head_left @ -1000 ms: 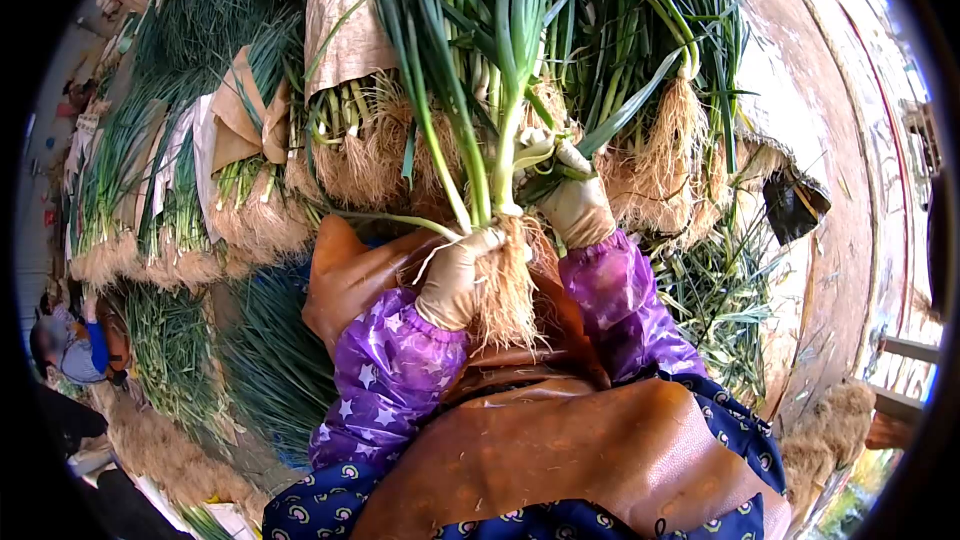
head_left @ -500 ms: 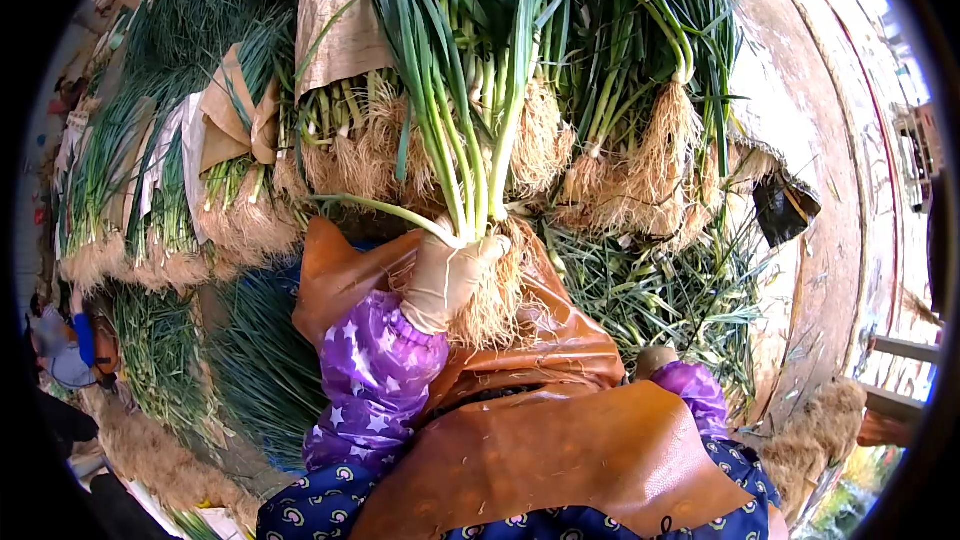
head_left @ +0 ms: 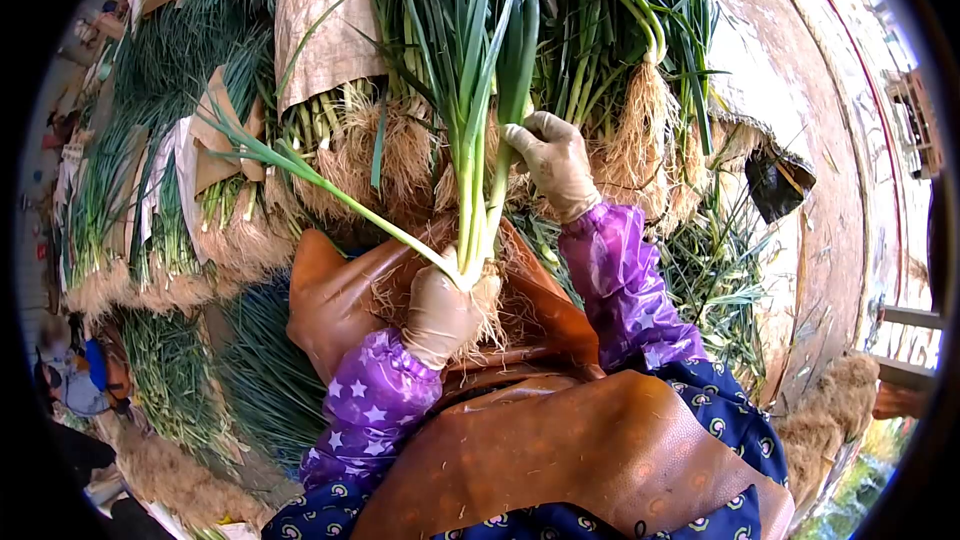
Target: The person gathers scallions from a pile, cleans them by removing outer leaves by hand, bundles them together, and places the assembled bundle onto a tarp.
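My left hand (head_left: 438,318), in a beige glove, is wrapped round the root end of a small bunch of green onions (head_left: 467,190). Pale roots hang below its fingers, over the brown apron (head_left: 530,440) on my lap. One stalk (head_left: 352,212) leans out of the bunch to the left. My right hand (head_left: 555,162), gloved too, pinches the right-hand stalk of the bunch where it turns to dark green leaf. Both forearms wear purple sleeves with stars.
Ahead lie rows of green onions with their roots toward me, some wrapped in brown paper (head_left: 330,25). Loose leaves (head_left: 715,285) cover the ground at my right, and more greens (head_left: 265,365) lie at my left. At the far left another person (head_left: 80,370) is partly visible.
My right hand has come up from low beside the apron to pinch a stalk of the bunch. The left hand still grips the bunch, slightly lower, and the leaning stalk sticks out farther left.
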